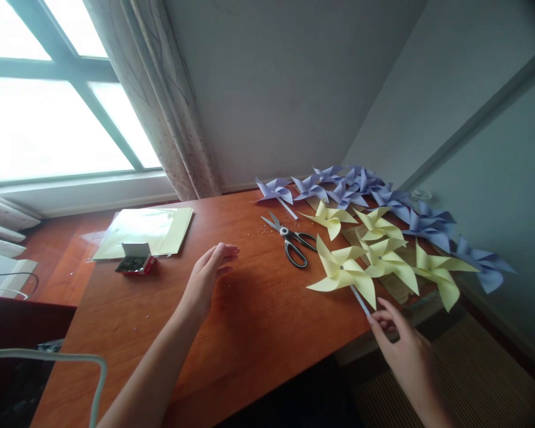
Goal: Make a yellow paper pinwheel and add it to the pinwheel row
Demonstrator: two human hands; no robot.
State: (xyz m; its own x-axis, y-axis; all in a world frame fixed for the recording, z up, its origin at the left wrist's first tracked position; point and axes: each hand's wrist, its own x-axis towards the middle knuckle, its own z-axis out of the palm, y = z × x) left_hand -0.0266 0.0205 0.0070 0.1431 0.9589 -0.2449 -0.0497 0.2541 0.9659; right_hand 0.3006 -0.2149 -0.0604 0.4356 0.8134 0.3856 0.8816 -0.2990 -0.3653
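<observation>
Holds a yellow pinwheel point(339, 268) in the right hand point(405, 345), pinching the pale stick point(360, 300) between thumb and fingertips, close to the near edge of the reddish-brown table point(245, 345) and toward its right end. Has the left hand point(207, 273) open above the middle of the table, with fingers loosely extended and slightly bent, pointing toward the right end, thumb uppermost. Shows the held pinwheel face up, just beside four other yellow pinwheels point(387, 261), spread toward the right edge and partly over a flat brown piece point(401, 289). Beyond these, includes a crowd of purple pinwheels point(345, 193) along the far right corner and down the right edge, overlapping in places, with a white stick point(288, 208) running out from the leftmost. Between the left hand and that crowd, includes scissors point(284, 232) with dark handles, blades slightly parted and aimed toward the far edge, with tiny pale bits scattered around. Toward the far left corner, carries a stack of pale yellow sheets point(183, 229), partly under glossy clear plastic, and just in front of it, near the left edge, a small red box point(146, 267) with lid raised and small contents too blurred to identify.
</observation>
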